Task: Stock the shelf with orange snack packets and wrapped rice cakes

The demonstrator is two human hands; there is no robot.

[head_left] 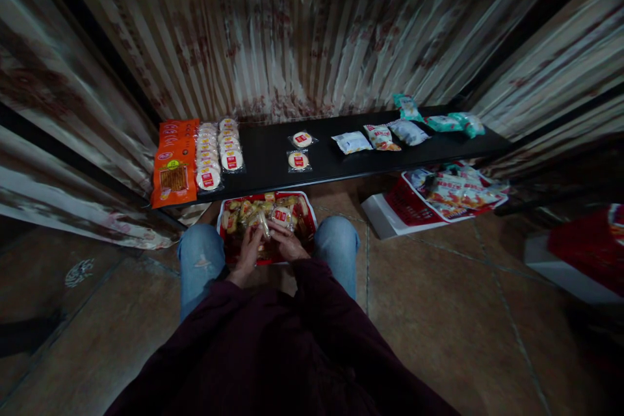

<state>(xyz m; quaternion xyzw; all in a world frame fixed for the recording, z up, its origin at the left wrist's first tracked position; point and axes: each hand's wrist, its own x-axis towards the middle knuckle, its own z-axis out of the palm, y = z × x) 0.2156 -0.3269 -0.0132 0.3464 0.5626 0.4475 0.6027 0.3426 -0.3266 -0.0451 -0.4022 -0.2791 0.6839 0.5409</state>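
A red tray (223, 207) full of clear-wrapped round pastries sits on the floor between my knees. My left hand (249, 248) and my right hand (287, 244) both reach into it with fingers curled. Between them is a wrapped pastry with a red label (281, 215), and both hands appear to grip it. On the low black shelf (266, 162) ahead lie two rows of the same pastries (218, 151), two single ones (298, 160), and a stack of orange packets (174, 162) at the left end.
Several white, orange and teal snack bags (407, 130) lie on the right half of the shelf. A red-and-white box of snacks (446, 194) rests on the tiled floor at right, another red box (592, 244) farther right. Striped curtains hang behind.
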